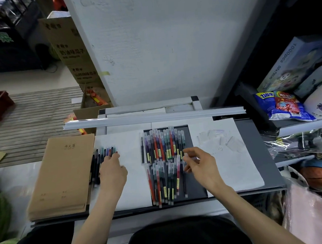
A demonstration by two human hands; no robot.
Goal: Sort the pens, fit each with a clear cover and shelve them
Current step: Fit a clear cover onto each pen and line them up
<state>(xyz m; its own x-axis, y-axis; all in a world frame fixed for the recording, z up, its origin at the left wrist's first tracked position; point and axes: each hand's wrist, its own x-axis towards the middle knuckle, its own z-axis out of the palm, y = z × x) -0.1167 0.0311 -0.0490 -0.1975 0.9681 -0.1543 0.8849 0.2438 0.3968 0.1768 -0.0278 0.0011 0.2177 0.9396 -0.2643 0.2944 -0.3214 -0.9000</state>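
Note:
Several capped pens lie in a row on the dark tray, with a second row in front of it. On the white paper at the left lies a fan of uncovered pens. My left hand rests on that fan, fingers curled over the pens' near ends. My right hand hovers by the right end of the capped rows, thumb and forefinger pinching a small clear cover. A loose heap of clear covers sits on the paper to the right.
A stack of brown notebooks lies at the table's left. A white rail runs across the back of the table. Metal shelves on the right hold snack bags and boxes. Watermelons and cardboard boxes stand on the left.

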